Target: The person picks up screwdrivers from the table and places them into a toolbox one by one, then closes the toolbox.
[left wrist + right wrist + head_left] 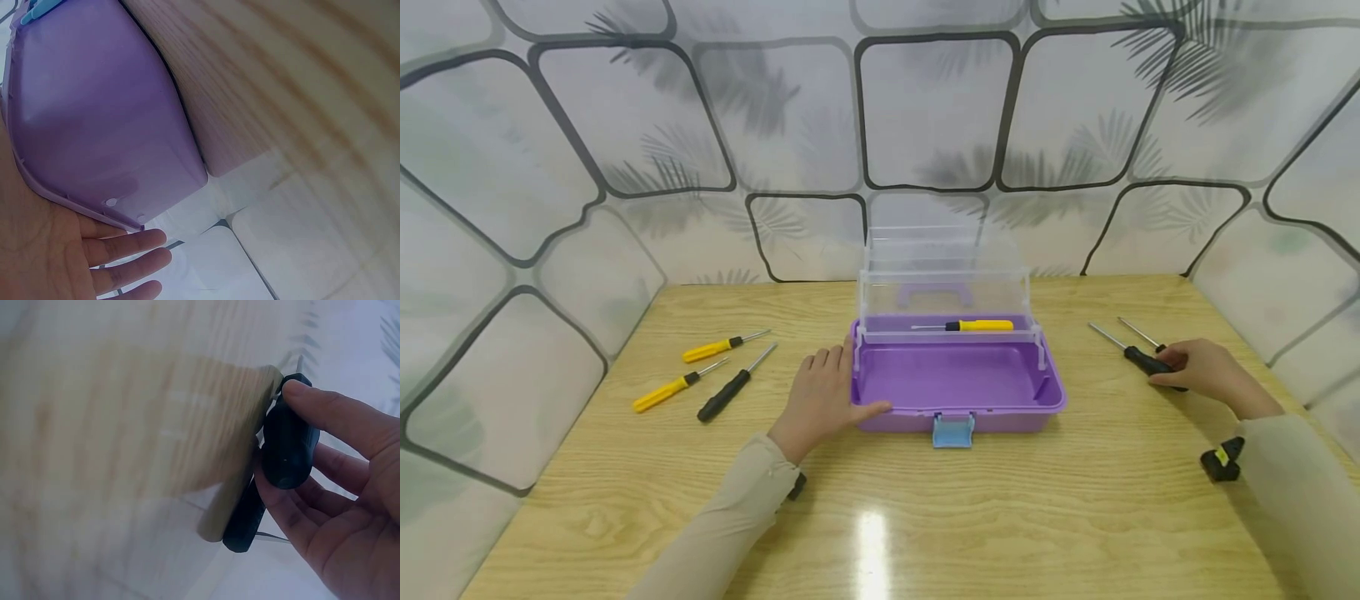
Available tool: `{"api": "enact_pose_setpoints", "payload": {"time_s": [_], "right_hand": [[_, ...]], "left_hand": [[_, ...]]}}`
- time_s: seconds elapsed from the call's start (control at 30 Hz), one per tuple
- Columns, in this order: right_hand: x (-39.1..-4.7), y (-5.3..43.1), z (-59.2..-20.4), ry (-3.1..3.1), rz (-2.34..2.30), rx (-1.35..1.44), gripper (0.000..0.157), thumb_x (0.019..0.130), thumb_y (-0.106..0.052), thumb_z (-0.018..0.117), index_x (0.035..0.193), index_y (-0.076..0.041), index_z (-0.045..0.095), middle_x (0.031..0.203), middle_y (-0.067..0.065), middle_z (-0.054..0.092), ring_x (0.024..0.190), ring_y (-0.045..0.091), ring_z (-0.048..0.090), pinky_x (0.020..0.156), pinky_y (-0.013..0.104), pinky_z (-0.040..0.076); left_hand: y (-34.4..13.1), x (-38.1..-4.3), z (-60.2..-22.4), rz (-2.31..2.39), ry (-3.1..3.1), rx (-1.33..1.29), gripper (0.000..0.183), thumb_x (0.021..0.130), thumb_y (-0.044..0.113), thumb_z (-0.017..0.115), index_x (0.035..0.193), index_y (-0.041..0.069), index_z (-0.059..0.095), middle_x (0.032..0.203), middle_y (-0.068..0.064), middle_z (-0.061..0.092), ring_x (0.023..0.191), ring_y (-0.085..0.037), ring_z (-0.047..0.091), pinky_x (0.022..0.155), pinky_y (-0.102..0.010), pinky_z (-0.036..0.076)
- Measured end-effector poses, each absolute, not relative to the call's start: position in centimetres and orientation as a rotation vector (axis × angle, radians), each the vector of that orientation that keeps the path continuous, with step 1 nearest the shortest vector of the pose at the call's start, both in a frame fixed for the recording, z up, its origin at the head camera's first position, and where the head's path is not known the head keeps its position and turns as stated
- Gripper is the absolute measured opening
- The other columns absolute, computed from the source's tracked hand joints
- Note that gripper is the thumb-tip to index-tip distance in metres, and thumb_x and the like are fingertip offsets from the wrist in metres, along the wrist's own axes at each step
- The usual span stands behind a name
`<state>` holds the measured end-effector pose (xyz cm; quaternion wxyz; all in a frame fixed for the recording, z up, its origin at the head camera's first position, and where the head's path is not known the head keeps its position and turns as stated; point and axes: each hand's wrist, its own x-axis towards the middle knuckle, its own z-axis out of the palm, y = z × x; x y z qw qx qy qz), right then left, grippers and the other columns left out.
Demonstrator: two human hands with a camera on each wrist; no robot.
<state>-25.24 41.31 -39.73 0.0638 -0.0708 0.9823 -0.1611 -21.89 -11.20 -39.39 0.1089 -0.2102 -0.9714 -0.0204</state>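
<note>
A purple toolbox (1015, 422) stands in the middle of the table, its clear lid (940, 250) raised. My left hand (823, 392) rests against the box's left side with the fingers extended and the thumb over the front rim; the left wrist view shows the palm beside the purple wall. Off to the right, my right hand (1206, 373) pinches the handle of a black screwdriver (289, 447) between thumb and fingers. A second black-handled screwdriver (245, 519) lies right by it, mostly covered by the hand in the head view.
A yellow screwdriver (988, 326) lies across the back of the box. Left of the box are two yellow screwdrivers (662, 395) and a black one (726, 395) on the wooden table (1000, 517). A blue latch (953, 432) hangs down in front. Patterned cloth (940, 117) stands behind.
</note>
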Motion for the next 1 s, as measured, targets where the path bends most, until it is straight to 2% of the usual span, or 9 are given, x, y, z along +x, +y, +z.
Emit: {"api": "enact_pose_setpoints", "payload": {"time_s": [0.67, 1.0], "right_hand": [[-25.03, 40.78, -39.14, 2.987, -0.463, -0.191, 0.044, 0.079, -0.028, 0.074, 0.098, 0.011, 0.065, 0.086, 0.022, 0.066, 0.073, 0.028, 0.061, 0.065, 0.046, 0.051], [-25.09, 40.67, -39.29, 3.016, -0.457, -0.204, 0.035, 0.076, -0.027, 0.074, 0.087, 0.006, 0.065, 0.078, 0.013, 0.065, 0.067, 0.017, 0.056, 0.057, 0.033, 0.047]], "left_hand": [[-11.26, -22.11, -39.56, -0.073, -2.857, -0.611, 0.112, 0.072, 0.078, 0.052, 0.142, -0.007, 0.031, 0.123, -0.02, 0.056, 0.113, -0.034, 0.054, 0.095, -0.045, 0.046], [-11.22, -22.02, -39.54, -0.065, -2.842, -0.618, 0.112, 0.072, 0.078, 0.052, 0.142, -0.007, 0.031, 0.122, -0.021, 0.057, 0.112, -0.034, 0.055, 0.095, -0.044, 0.047]]}}
